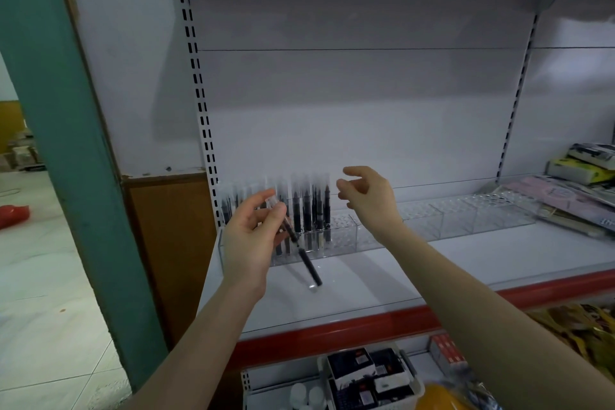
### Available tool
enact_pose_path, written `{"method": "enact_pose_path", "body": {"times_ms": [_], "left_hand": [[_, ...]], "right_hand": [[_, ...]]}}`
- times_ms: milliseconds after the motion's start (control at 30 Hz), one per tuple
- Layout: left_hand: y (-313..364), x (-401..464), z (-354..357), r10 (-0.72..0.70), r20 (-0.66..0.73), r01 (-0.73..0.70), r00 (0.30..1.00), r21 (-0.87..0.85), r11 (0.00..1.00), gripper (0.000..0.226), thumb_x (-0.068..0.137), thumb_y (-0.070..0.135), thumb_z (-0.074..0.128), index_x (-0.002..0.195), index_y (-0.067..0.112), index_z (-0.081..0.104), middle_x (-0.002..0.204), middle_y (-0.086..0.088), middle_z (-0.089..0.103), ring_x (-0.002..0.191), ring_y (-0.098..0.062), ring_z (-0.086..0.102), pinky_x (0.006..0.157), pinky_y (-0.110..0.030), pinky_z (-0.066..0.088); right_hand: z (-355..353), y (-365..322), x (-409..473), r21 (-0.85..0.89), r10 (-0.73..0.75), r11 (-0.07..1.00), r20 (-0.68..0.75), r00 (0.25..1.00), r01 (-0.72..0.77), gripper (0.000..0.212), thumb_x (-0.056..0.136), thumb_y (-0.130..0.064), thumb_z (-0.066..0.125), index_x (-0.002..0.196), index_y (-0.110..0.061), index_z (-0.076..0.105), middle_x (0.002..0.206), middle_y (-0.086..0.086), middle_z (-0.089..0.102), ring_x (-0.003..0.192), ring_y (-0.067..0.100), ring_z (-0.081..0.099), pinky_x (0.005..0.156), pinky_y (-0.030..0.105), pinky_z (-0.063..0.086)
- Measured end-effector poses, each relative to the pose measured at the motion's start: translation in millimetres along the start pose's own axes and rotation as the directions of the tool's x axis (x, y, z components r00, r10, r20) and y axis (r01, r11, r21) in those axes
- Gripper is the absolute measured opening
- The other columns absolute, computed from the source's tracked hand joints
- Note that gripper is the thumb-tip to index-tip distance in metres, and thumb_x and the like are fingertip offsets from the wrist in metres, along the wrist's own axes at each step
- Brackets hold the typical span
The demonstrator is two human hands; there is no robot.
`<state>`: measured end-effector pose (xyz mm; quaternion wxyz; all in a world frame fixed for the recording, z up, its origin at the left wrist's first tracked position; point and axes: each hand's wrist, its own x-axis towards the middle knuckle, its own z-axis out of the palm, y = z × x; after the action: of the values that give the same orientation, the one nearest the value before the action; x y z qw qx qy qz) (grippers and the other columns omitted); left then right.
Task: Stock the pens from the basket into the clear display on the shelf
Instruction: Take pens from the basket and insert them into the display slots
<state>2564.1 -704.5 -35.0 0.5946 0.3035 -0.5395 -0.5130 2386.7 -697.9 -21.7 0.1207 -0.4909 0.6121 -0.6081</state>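
The left hand (252, 236) pinches a black pen (301, 251) between thumb and fingers, tip slanting down over the white shelf (382, 280), just in front of the clear display (432, 220). The right hand (367, 198) hovers by the display, fingers loosely curled and holding nothing. Pens stand upright in the display's left end. The shelf has a red edge. A white basket (414, 379) of boxes sits below. A teal post (66, 130) stands at left over pale floor tiles.
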Motion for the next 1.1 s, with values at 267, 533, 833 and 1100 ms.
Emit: {"method": "enact_pose_path", "body": {"times_ms": [267,533,833,1100], "left_hand": [[0,-8,17,0.081,0.04,-0.083,0.996,0.052,0.995,0.023,0.087,0.011,0.062,0.094,0.033,0.062,0.073,0.002,0.062,0.071,-0.006,0.059,0.074,-0.028,0.053],[0,-17,29,0.141,0.108,-0.151,0.984,0.088,0.985,0.024,0.088,0.01,0.062,0.099,0.031,0.06,0.078,0.003,0.063,0.067,0.007,0.06,0.078,-0.02,0.053],[-38,-38,-6,0.073,0.477,-0.418,0.876,0.675,0.608,0.043,0.087,0.042,0.06,0.125,0.02,0.058,0.12,0.009,0.059,0.109,-0.007,0.054,0.099,-0.025,0.041],[-53,-39,-10,-0.233,0.561,-0.491,0.794,0.819,0.299,0.074,0.07,0.08,0.043,0.123,0.03,0.059,0.128,0.009,0.054,0.12,-0.013,0.045,0.103,-0.037,0.038]], "right_hand": [[-15,-7,-46,-0.04,-0.072,0.995,0.287,0.955,0.087,0.004,0.084,-0.016,0.067,0.087,-0.018,0.068,0.077,-0.008,0.067,0.071,-0.001,0.062,0.071,0.017,0.051],[-18,-3,-58,-0.111,-0.091,0.984,0.35,0.932,0.137,0.012,0.083,-0.014,0.068,0.096,-0.014,0.068,0.08,-0.008,0.065,0.079,0.008,0.062,0.079,0.027,0.053],[-24,-2,-43,-0.016,-0.038,0.999,0.145,0.989,0.041,0.014,0.087,-0.01,0.062,0.101,-0.009,0.063,0.079,0.002,0.066,0.075,0.02,0.066,0.072,0.028,0.056],[-15,-11,-18,0.029,-0.064,0.997,-0.015,0.998,0.065,0.017,0.09,-0.008,0.058,0.103,-0.018,0.053,0.075,-0.001,0.064,0.071,0.012,0.063,0.078,0.033,0.054]]}}
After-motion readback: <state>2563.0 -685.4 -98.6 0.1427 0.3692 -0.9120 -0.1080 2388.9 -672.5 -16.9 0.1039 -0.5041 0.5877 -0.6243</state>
